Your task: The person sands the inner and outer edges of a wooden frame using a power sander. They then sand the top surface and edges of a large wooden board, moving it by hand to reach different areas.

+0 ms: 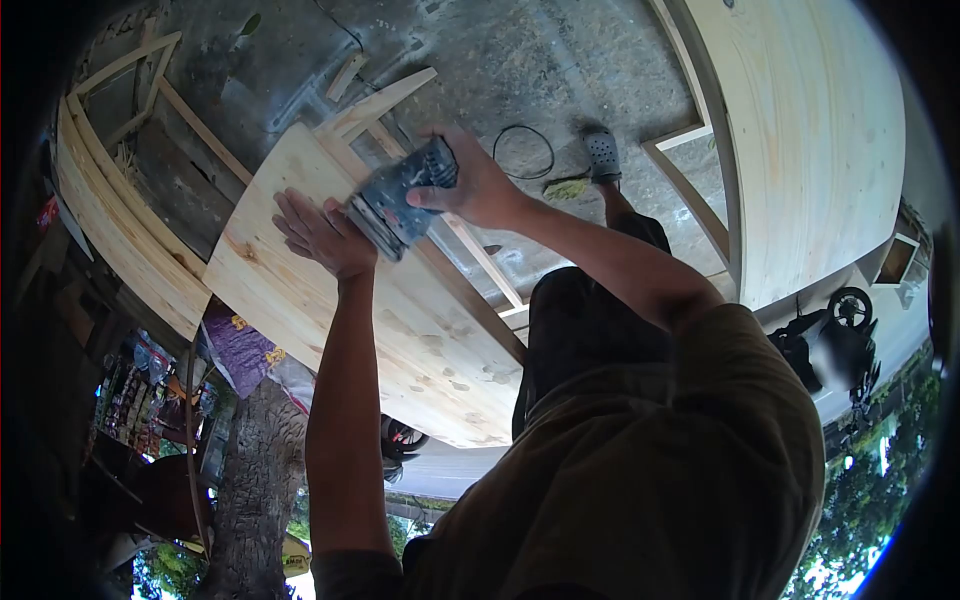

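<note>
My right hand (482, 185) grips a dusty, dark blue power sander (400, 195), its fingers wrapped round the body. The sander is tilted, with its layered pad side facing left, over a long pale wooden panel (400, 330). My left hand (328, 235) lies flat on the panel just left of the sander, fingers spread and nothing in them. Brownish marks and knots show on the panel's surface near my body.
Another large wooden panel (810, 130) on a frame stands to the right. Curved wooden framing (130, 210) is at the far left. A cable (525, 150) loops on the concrete floor (570, 60) near my clog (601, 156). A tree trunk (255, 490) rises at the lower left.
</note>
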`<state>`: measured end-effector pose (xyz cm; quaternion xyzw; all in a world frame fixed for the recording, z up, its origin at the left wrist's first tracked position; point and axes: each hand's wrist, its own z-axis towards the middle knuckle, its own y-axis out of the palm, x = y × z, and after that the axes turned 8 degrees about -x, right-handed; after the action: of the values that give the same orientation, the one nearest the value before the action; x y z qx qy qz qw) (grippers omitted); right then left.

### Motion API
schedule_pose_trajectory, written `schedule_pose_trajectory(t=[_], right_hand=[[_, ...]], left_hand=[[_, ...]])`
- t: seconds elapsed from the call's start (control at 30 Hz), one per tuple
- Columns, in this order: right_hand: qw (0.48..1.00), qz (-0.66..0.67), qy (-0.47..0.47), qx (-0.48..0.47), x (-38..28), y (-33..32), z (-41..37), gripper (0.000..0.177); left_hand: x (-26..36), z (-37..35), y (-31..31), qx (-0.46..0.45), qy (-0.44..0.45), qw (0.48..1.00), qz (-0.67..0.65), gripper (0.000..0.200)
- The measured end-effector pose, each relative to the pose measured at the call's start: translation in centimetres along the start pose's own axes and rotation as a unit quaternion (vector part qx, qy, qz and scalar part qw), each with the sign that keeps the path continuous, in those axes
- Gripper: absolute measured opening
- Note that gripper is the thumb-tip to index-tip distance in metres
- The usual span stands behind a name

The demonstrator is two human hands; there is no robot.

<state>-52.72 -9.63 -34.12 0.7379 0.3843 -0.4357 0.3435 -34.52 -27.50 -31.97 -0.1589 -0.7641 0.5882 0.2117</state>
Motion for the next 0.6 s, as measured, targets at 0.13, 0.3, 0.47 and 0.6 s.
schedule_pose_trajectory(t=[0.13,0.3,0.47,0.6], right_hand=[[0.992,-0.042,-0.116,0.003,-4.4,-1.7,13.9,0.093],[0.992,0.047,-0.078,-0.082,-8.1,-3.2,19.9,0.075],[0.997,0.056,-0.044,-0.038,-2.4,-1.6,8.6,0.084],[0.987,0.08,0.13,-0.058,-0.8,-0.3,-3.6,0.083]], left_hand=[[0.1,-0.7,0.0,-0.013,-0.006,1.0,-0.001,0.085],[0.2,-0.1,0.1,0.004,-0.015,1.0,0.012,0.08],[0.0,-0.2,0.3,0.02,-0.004,1.0,0.007,0.075],[0.0,-0.2,0.2,0.02,0.0,1.0,-0.007,0.074]])
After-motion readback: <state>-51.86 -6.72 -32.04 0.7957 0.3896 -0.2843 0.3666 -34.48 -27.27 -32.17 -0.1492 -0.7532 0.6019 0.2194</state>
